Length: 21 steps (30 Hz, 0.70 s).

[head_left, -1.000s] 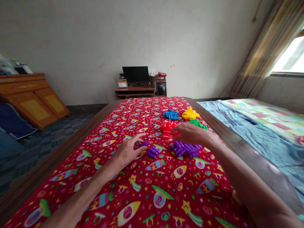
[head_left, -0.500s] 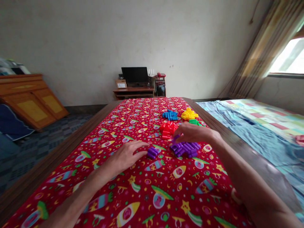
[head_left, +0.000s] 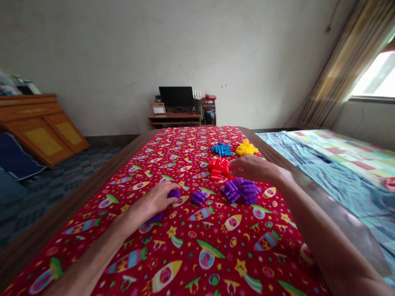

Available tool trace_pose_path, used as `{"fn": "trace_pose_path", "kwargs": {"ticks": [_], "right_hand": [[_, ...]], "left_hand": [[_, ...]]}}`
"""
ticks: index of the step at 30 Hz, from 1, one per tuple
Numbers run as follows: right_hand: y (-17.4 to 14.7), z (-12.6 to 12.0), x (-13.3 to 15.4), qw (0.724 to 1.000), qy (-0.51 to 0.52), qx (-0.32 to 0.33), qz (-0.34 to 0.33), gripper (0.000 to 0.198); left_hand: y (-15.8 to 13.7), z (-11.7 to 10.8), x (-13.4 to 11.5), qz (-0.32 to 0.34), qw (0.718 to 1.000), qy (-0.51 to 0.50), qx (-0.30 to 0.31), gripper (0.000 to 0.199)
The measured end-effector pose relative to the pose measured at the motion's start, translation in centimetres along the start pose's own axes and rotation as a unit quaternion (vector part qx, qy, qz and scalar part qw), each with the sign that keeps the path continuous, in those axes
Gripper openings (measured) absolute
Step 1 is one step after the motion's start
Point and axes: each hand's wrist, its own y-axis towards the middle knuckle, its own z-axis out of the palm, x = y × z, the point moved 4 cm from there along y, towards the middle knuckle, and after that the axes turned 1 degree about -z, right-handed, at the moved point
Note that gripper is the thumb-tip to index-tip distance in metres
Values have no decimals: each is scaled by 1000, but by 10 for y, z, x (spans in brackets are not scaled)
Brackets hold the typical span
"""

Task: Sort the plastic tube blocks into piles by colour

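Note:
My left hand [head_left: 159, 196] rests low over the tablecloth, thumb and fingers closed around a purple plastic piece [head_left: 173, 193]. More purple plastic [head_left: 156, 217] shows from beneath that hand. Just right of it lies a small purple cluster [head_left: 198, 198], untouched. My right hand [head_left: 257, 167] hovers above the larger purple pile [head_left: 240, 190], its fingers loosely apart beside the red pile [head_left: 219, 169]; no piece is visible in them. Part of the view behind this hand is hidden.
Blue pieces [head_left: 221, 149] and yellow pieces [head_left: 246, 148] lie farther back on the red patterned cloth [head_left: 185, 263]. A brown table edge [head_left: 336, 218] borders it at right, next to a bed [head_left: 345, 164]. A monitor [head_left: 176, 98] stands on a desk by the wall.
My left hand has drawn back left from the small purple cluster and closed on purple plastic. The purple piece at my right fingertips no longer shows there; the purple pile looks rearranged. My right hand hides the green pieces.

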Motion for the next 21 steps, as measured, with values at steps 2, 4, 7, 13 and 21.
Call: {"fn": "trace_pose_path", "kwargs": {"ticks": [2,4,7,13,21], "right_hand": [[4,5,16,998,24,-5,-50,19],[10,12,32,994,53,-33,-95,23],[17,28,57,977,103,-57,-178,28],[18,35,72,971,111,-9,-210,17],[2,16,-15,987,118,109,-13,9]], "left_hand": [[3,4,-8,-18,993,-107,-38,46],[2,9,-20,-24,968,-246,-51,63],[-5,18,-46,-36,900,-434,-7,86],[-18,15,-76,-5,890,-453,41,75],[-23,-24,-24,33,996,58,53,48]]}}
